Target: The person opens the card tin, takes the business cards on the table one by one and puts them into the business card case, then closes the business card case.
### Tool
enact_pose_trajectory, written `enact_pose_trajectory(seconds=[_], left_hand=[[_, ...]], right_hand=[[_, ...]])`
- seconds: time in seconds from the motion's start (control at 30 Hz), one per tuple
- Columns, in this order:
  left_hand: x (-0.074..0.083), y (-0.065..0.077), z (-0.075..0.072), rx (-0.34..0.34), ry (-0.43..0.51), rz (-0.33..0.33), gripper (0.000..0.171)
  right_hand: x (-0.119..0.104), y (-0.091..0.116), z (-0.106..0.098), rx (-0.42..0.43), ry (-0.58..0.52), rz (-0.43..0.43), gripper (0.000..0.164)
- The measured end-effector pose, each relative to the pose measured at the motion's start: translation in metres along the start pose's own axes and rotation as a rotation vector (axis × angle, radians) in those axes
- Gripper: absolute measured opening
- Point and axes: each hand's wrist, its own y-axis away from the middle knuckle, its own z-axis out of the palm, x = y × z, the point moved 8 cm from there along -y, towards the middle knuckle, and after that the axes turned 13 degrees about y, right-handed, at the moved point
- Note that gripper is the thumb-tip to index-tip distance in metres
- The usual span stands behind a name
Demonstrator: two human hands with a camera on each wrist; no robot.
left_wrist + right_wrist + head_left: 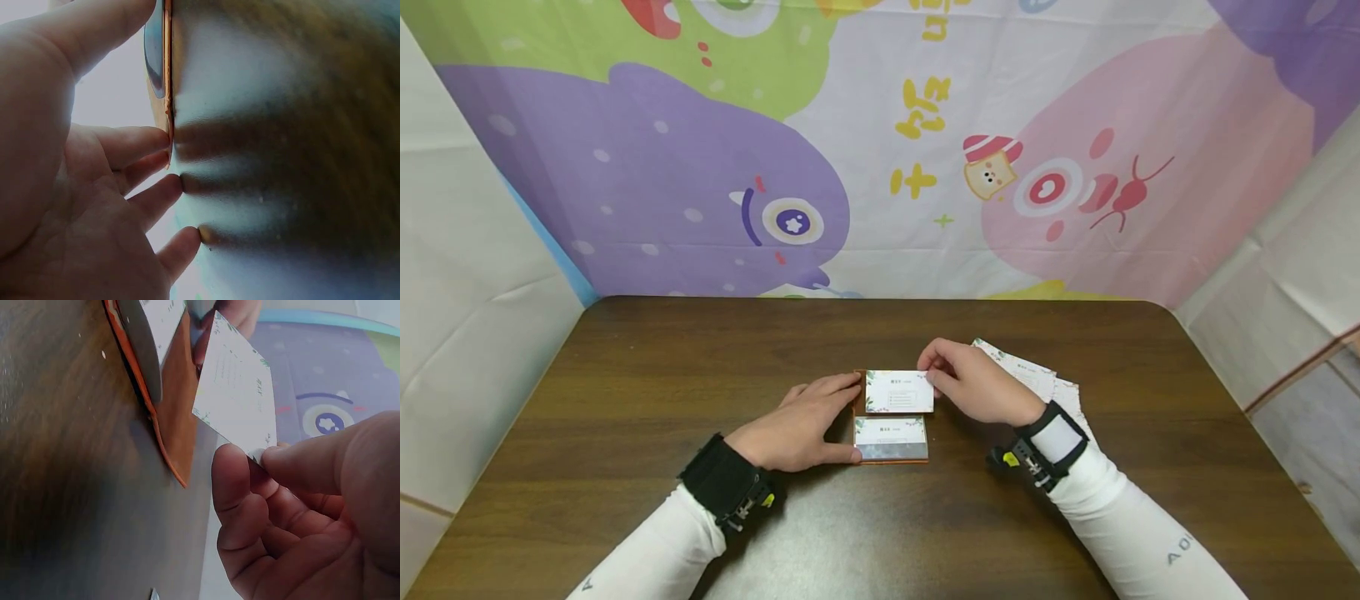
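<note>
Head view: the holder (859, 402) lies on the table (625, 467), just below the centre of the frame, with a printed card (898, 392) over its upper half. Right hand (979, 385), right of centre, pinches that card; the right wrist view shows thumb against finger at one corner only, the rest of the card unsupported, tilted and apart from the holder's brown face. Left hand (797, 423), left of centre, is spread: thumb at the holder's lower left corner, fingertips by its upper left; whether it presses down or only rests, cannot tell. Second card (891, 429) sits in the holder's lower half, its bottom part behind a grey flap (891, 452). Loose cards (1030, 373) lie to the right, partly hidden by the right hand and wrist. Judgement: probably loading the pinched card, though a withdrawal could look the same. For good work, keep the left hand as brace so the holder cannot skid; level the card and square its long edge to the flap before sliding. A corner pinch probably lets the card pivot, so a grip nearer mid-edge should steer better. Push lightly and flat; likely faults are a bent corner or snagging the second card
</note>
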Motion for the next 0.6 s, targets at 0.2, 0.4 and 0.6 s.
enact_pose_trajectory(seconds=[0.2,0.4,0.6], left_hand=[[-0.001,0.000,0.000,-0.016,-0.003,-0.011,0.092],[-0.001,0.000,0.001,-0.015,-0.012,-0.024,0.090],[-0.002,0.000,0.002,-0.011,-0.008,-0.019,0.089]], right_hand=[[-0.004,-0.001,0.007,-0.016,0.014,0.004,0.008],[-0.008,-0.001,0.015,-0.030,0.020,-0.018,0.008],[-0.010,0.000,0.018,-0.029,0.045,-0.027,0.008]])
